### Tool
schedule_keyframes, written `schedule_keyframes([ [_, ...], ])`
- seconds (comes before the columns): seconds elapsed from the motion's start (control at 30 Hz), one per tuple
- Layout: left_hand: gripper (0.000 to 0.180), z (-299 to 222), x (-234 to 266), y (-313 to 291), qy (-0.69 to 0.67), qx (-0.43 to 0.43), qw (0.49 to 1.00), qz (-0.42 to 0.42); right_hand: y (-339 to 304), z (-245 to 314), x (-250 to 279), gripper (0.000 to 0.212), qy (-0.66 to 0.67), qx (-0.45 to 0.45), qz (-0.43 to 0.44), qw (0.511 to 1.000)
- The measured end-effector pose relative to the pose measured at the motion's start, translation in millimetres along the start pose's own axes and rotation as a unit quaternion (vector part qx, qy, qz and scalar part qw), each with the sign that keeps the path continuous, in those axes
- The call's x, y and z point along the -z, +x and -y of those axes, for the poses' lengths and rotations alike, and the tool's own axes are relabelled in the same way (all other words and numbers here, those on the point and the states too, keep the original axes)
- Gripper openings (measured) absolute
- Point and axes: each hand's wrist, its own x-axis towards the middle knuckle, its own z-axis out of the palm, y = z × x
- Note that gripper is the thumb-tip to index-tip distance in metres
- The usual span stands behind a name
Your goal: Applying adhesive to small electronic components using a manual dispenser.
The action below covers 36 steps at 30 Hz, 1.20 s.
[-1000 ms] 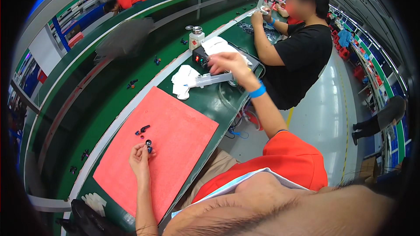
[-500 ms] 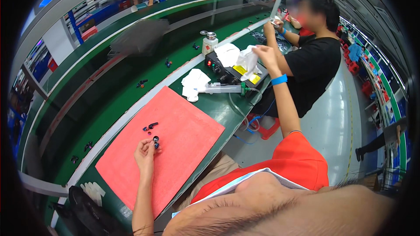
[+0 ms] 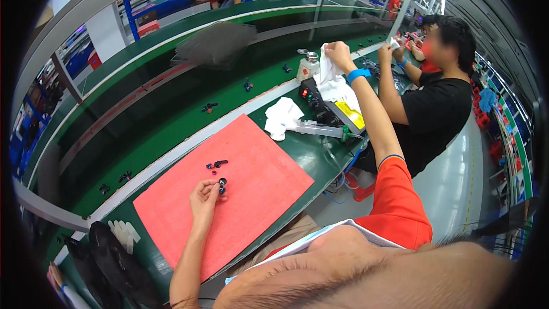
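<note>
Over the pink mat (image 3: 263,160), my left hand (image 3: 203,199) pinches a small glossy dark part (image 3: 222,183) with rounded ends, its exact kind too small to tell. Just beyond those fingers, a few similar dark pieces (image 3: 218,164) and a tiny reddish bit (image 3: 214,173) lie on the mat. My right hand (image 3: 338,54) is stretched far forward, its fingers closed on the top of a white cloth (image 3: 328,77). That cloth hangs down onto a black control box (image 3: 313,100) with lit buttons and a yellow label.
Left of the box, a crumpled white cloth (image 3: 281,115) lies beside a clear syringe (image 3: 320,129) with a tube. A pump bottle (image 3: 309,66) stands behind. Small dark parts dot the green conveyor (image 3: 171,143). A black bag (image 3: 117,263) sits near left; a co-worker (image 3: 437,100) sits at right.
My right hand has moved forward and left, its cloth now more upright over the box. The view has shifted; my left hand still pinches the dark part above the mat.
</note>
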Motion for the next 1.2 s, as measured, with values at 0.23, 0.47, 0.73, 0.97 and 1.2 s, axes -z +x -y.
schedule_keyframes([
  [0.23,0.014,6,4,0,0.038,-0.002,0.999,-0.007,21,-4,-59,0.013,-0.195,0.071,0.105,0.973],
  [0.47,0.013,-2,-5,3,0.059,0.013,0.998,-0.017,43,-35,-34,0.022,-0.202,0.095,0.167,0.960],
  [0.73,0.013,-5,-3,-6,0.148,-0.046,0.987,-0.031,26,-21,-41,0.024,-0.203,0.053,0.151,0.966],
  [0.97,0.012,-5,-11,-7,0.188,-0.079,0.977,-0.055,-89,101,12,0.020,0.145,0.088,0.198,0.965],
  [1.2,0.013,-2,-10,-7,0.253,-0.120,0.957,-0.074,-234,209,6,0.026,0.243,0.296,0.353,0.854],
])
